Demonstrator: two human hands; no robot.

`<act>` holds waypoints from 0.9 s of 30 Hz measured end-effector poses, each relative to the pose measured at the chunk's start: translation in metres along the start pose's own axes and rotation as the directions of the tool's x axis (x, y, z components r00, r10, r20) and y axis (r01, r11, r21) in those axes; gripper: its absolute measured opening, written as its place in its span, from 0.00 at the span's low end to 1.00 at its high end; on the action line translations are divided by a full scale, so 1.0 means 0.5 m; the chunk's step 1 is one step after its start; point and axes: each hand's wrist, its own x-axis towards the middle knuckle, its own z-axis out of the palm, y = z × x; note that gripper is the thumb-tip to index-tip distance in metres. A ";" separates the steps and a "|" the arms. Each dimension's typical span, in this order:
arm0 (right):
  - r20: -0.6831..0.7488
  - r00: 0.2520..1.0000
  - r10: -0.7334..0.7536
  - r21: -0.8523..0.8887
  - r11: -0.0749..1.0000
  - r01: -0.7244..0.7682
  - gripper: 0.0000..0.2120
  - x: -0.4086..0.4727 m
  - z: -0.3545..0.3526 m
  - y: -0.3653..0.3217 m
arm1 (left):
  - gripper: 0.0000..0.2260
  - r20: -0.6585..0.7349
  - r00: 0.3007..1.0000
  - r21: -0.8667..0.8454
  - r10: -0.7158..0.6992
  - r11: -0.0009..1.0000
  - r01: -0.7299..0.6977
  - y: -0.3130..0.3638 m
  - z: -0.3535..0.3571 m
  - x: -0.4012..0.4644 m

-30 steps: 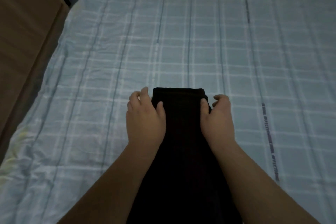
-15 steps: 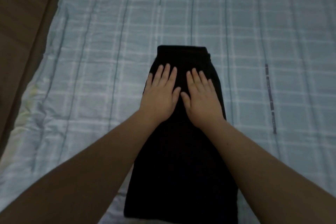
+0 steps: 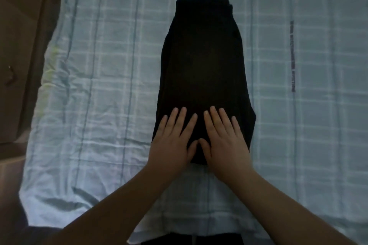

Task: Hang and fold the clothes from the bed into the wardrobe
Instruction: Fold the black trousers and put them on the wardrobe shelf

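Hands [image 3: 199, 141] on garment [image 3: 203, 65], on bed [image 3: 99, 85]

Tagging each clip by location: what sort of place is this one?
Most likely a bedroom. Both hands press flat on a folded black garment lying on a bed with a checked pale blue sheet; brown wooden furniture stands at the left.

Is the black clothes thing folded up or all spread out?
Folded. The black garment lies as a narrow, neat strip on the bed, with layered edges at its far end. Both hands, left hand and right hand, press it flat.
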 end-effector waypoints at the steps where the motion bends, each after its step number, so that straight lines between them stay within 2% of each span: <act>1: 0.008 1.000 0.005 -0.027 1.000 -0.005 0.32 -0.002 0.018 0.011 | 0.28 0.002 1.000 0.003 -0.011 1.000 0.011 -0.003 0.012 0.001; 8: 0.030 0.999 -0.014 -0.069 0.997 0.016 0.32 0.009 0.088 0.050 | 0.28 0.015 1.000 0.028 -0.024 0.999 0.023 -0.007 0.064 0.013; 11: -0.020 0.999 -0.029 -0.058 0.998 0.028 0.32 -0.002 0.069 0.043 | 0.28 -0.027 1.000 -0.010 0.002 1.000 -0.002 -0.006 0.044 0.002; 12: -0.052 0.997 -0.065 -0.049 0.997 0.062 0.32 -0.014 0.059 0.040 | 0.28 -0.054 0.998 -0.029 0.039 0.999 -0.040 -0.004 0.035 -0.007; 14: -0.090 0.970 -0.227 -0.057 0.973 0.223 0.30 -0.052 0.045 0.035 | 0.29 -0.086 0.982 0.001 0.166 0.986 -0.166 -0.006 0.017 -0.036; 16: -0.009 0.927 -0.375 -0.092 0.923 0.373 0.30 -0.089 0.051 0.043 | 0.30 -0.025 0.958 0.088 0.286 0.955 -0.283 -0.023 0.014 -0.074; 17: 0.055 0.918 -0.394 -0.109 0.911 0.397 0.31 -0.102 0.060 0.054 | 0.31 0.032 0.949 0.122 0.315 0.941 -0.316 -0.036 0.018 -0.090; 19: 0.156 0.922 -0.354 -0.146 0.915 0.376 0.35 -0.106 0.076 0.077 | 0.33 0.123 0.935 0.152 0.334 0.924 -0.350 -0.064 0.029 -0.099; 21: 0.199 0.929 -0.313 -0.166 0.923 0.347 0.37 -0.092 0.083 0.091 | 0.34 0.158 0.931 0.148 0.330 0.924 -0.353 -0.079 0.037 -0.085; 27: 0.124 0.947 -0.295 -0.137 0.941 0.311 0.36 -0.086 0.070 0.083 | 0.40 0.150 0.944 0.146 0.294 0.938 -0.315 -0.075 0.024 -0.077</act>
